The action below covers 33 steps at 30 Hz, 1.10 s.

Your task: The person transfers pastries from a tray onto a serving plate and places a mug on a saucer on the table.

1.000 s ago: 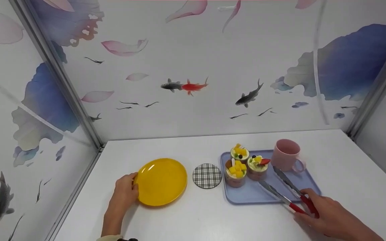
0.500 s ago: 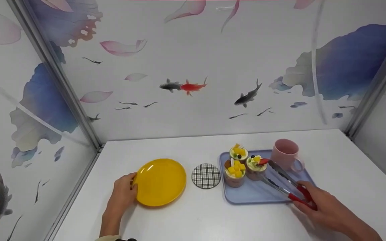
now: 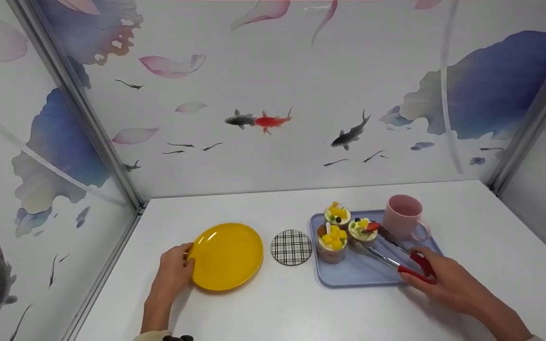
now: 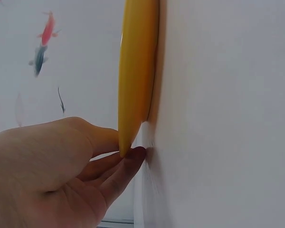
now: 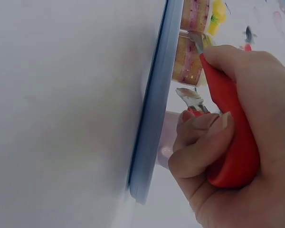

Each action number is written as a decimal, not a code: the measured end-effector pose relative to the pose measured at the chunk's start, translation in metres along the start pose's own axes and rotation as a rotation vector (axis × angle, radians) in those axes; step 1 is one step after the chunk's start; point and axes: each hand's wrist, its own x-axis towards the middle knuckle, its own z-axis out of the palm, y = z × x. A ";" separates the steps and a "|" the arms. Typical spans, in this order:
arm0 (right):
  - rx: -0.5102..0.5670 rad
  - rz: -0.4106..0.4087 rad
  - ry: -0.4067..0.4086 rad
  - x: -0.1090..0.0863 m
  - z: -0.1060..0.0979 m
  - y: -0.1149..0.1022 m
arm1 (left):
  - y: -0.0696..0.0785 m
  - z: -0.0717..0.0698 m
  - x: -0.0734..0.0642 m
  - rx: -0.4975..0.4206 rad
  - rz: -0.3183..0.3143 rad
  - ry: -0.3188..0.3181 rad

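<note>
Tongs (image 3: 386,261) have moved left and forward since a second ago: tips were short of the strawberry-topped cup (image 3: 363,232), now one stands on each side of it. From where I stand, can't tell if both tips touch it. Right hand (image 3: 448,279) grips the red handles, fingers curled round them, tong arms spread. That cup sits upright on the blue tray (image 3: 349,274), just right of two more dessert cups, front one (image 3: 332,245) with mango cubes, back one (image 3: 337,215) with mango and a dark berry. Pink mug (image 3: 400,221) stands at the tray's back right, handle to the right. Checked coaster (image 3: 291,247) lies flat just left of the tray, between it and the yellow plate (image 3: 228,255). Left hand (image 3: 172,270) pinches the plate's left rim, thumb above, fingers under, same spot as before. All this on a white table (image 3: 273,308). Behind it, a pale wall (image 3: 273,161) printed with fish, petals and big blue leaves; grey metal post (image 3: 76,106) at the left corner.
</note>
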 end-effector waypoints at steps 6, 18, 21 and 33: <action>-0.043 -0.013 0.028 0.008 0.005 -0.001 | -0.001 -0.004 0.001 0.024 0.018 0.002; -0.070 -0.034 0.067 0.015 0.005 -0.007 | -0.002 -0.003 0.010 -0.014 -0.031 -0.003; -0.078 -0.057 0.085 0.018 0.003 -0.008 | -0.001 -0.001 0.013 -0.033 -0.038 -0.008; -0.064 -0.076 0.084 0.021 0.006 -0.006 | 0.000 0.005 0.012 -0.033 -0.017 -0.003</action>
